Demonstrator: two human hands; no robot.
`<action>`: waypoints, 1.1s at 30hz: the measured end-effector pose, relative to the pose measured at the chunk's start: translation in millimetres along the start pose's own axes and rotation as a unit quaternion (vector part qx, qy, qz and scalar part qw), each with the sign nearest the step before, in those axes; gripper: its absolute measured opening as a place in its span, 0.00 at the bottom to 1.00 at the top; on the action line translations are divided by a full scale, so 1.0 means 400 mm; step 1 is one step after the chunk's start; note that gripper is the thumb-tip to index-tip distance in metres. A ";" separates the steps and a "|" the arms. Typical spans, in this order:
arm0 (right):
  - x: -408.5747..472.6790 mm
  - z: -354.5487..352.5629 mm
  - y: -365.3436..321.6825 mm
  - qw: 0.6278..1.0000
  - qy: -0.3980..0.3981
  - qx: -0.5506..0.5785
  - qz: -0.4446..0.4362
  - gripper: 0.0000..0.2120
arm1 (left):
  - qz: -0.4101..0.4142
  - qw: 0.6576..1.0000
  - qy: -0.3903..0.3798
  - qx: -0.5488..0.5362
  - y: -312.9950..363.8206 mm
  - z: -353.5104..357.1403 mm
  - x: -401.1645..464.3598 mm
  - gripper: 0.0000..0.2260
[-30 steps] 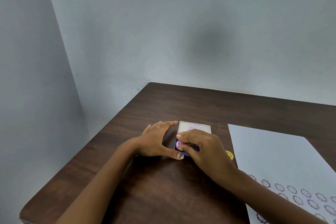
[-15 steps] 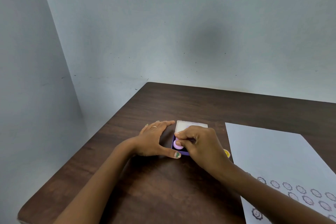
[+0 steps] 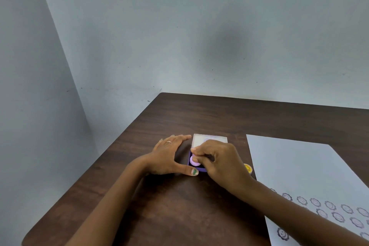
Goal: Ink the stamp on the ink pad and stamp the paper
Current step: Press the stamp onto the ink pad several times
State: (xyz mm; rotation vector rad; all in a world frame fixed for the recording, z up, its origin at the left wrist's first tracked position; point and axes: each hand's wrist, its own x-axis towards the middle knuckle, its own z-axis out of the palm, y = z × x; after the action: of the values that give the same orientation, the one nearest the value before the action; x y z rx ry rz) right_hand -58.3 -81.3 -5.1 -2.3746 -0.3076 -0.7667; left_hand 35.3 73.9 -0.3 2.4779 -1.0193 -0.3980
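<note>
A small round lilac stamp [image 3: 194, 161] rests on the purple ink pad [image 3: 200, 169], whose white lid [image 3: 199, 139] lies open behind it. My right hand [image 3: 220, 163] pinches the stamp from above and hides most of the pad. My left hand [image 3: 170, 156] lies on the table at the pad's left side, thumb against its front corner, fingers spread. The white paper [image 3: 299, 170] lies to the right, with several dark round smiley prints [image 3: 329, 209] in rows near its lower edge.
A small yellow round piece [image 3: 248, 168] sits between the pad and the paper. The dark wooden table [image 3: 199, 118] stands in a corner, pale walls behind and to the left; its left edge runs diagonally.
My right hand has shifted slightly on the pad with the stamp, and the stamp's lilac top shows more. The left hand stays by the pad.
</note>
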 end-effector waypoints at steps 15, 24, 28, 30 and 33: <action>-0.001 0.003 -0.011 0.999 -0.012 -0.039 -0.009 0.06 | 0.005 1.000 0.006 0.009 0.000 0.000 0.003 0.43; -0.002 0.008 -0.009 0.999 -0.004 -0.043 -0.009 0.06 | 0.010 1.000 0.013 0.007 -0.003 0.002 0.001 0.42; -0.010 0.004 -0.001 0.998 -0.018 -0.048 -0.022 0.07 | 0.009 1.000 0.014 0.005 -0.002 0.006 0.000 0.42; 0.005 0.005 -0.001 1.000 0.008 -0.011 0.020 0.06 | 0.009 1.000 0.014 0.007 -0.003 0.005 0.000 0.42; 0.006 0.009 -0.004 0.999 0.028 -0.003 0.030 0.05 | 0.007 1.000 0.012 0.006 -0.004 0.004 0.001 0.42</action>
State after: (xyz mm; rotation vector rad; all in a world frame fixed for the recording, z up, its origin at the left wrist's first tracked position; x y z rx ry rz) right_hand -55.3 -77.6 -5.4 -2.3521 -0.2094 -0.8044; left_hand 36.0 74.2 -2.5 2.4799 -1.0311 -0.3581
